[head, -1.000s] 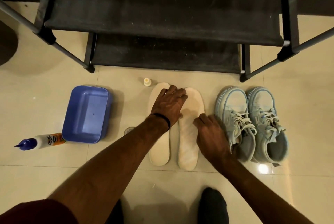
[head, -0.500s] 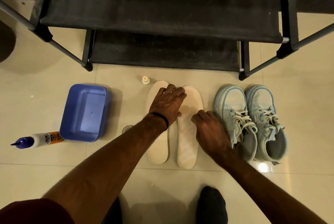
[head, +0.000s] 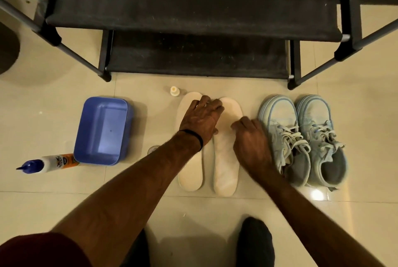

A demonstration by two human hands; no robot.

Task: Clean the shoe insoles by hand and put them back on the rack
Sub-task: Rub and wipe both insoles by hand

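Two flat cream foam insoles lie side by side on tile before the black rack. Left hand spread, pressing both toes; right hand rests curled at the edge, grip unclear. Likely light, floppy; lift mid-length.

A single head-worn wide-angle view looks steeply down and forward at the tiled floor, close enough that both forearms run in from the bottom edge. The black rack fills the top of the frame, its posts bowed outward by the lens. The person's dark sock sits at the bottom centre, directly beneath the camera. There is no second view to overlap.
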